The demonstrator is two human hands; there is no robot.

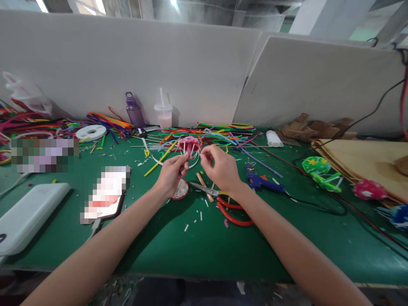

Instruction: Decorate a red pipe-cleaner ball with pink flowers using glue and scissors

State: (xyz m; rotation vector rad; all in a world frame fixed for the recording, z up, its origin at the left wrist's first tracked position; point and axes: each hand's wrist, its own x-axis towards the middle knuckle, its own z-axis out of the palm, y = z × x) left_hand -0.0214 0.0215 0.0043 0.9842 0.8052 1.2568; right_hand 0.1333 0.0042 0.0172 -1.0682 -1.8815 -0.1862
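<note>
Between the thumb and fingers of my left hand (174, 172) is a small pink mushroom-shaped pipe-cleaner craft (189, 142), cap upward, with short white strips hanging under it. My right hand (221, 168) is just to its right, thumb and index finger pinched together; whatever is between them is too small to make out. A thin white ribbon (156, 160) curves behind the hands. Below them lie scissors (215, 192) with red handles, partly covered by my right wrist, a wooden stick (204, 187) and a round dish (181, 190) of small pale bits.
Colourful pipe cleaners (223, 131) lie behind the hands. A blue glue gun (264, 183) and green craft pieces (318, 165) are rightward, near brown sheets (338, 157). Leftward are a phone (110, 191) and white power bank (35, 216); a purple bottle (134, 112) and cup (165, 115) stand behind.
</note>
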